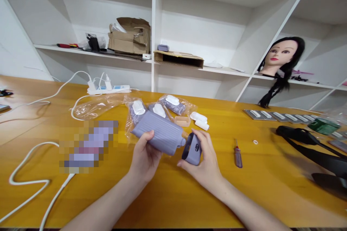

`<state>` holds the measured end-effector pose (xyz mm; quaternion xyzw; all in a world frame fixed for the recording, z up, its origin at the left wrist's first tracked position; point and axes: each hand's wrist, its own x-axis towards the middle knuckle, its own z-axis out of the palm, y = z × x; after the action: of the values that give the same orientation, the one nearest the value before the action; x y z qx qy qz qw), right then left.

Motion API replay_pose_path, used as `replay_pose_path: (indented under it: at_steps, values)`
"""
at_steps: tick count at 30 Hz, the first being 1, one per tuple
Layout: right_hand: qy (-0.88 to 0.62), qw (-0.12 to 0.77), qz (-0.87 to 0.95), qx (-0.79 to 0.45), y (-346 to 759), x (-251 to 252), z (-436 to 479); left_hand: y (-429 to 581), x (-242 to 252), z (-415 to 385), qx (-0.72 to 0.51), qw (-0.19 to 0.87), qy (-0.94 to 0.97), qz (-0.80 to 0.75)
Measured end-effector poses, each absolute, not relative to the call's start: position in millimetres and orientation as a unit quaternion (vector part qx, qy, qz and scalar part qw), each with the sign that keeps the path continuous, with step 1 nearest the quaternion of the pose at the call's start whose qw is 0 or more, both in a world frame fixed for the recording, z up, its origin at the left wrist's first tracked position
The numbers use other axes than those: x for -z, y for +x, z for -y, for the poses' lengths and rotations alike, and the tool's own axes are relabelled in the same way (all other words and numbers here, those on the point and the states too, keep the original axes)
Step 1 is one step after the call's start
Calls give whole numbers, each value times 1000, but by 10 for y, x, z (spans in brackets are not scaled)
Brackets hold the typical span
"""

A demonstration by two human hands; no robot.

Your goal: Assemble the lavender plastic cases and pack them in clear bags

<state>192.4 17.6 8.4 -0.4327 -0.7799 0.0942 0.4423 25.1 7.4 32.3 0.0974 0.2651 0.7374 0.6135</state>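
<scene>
My left hand (146, 155) is closed round a ribbed purple plastic bottle (161, 131), thumb on top, with its neck pointing right. In my right hand (206, 158) is a hollow purple cap (194, 149) with a small dark oval on its side. The cap's opening faces the bottle's neck, close to it; whether they touch I cannot tell. Behind the bottle lie purple pieces with white parts in clear plastic bags (173, 104). A small translucent tray (182, 121) and white cylinders (202, 125) are just beyond the cap.
A screwdriver (238, 157) and a white ring (255, 142) lie to the right, near a black headset-like object (306, 144). A blurred-out device (89, 146) with a white cable sits left. A power strip (108, 89) is at the back. Shelves hold cardboard boxes (130, 38) and a mannequin head (280, 56).
</scene>
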Motion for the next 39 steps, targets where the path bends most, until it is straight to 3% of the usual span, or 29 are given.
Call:
replay_pose_path:
  at_steps: [24,31,39]
  values:
    - [-353,483,800,-53,1963,-87,-91,246,-349,17,-721,637,98,-255]
    - [-286,527,799,51,2028,-177,17,247,-353,129,-652,702,176,-227]
    - [-312,509,802,14,2026,-160,-36,298,-273,109,-609,726,221,-229]
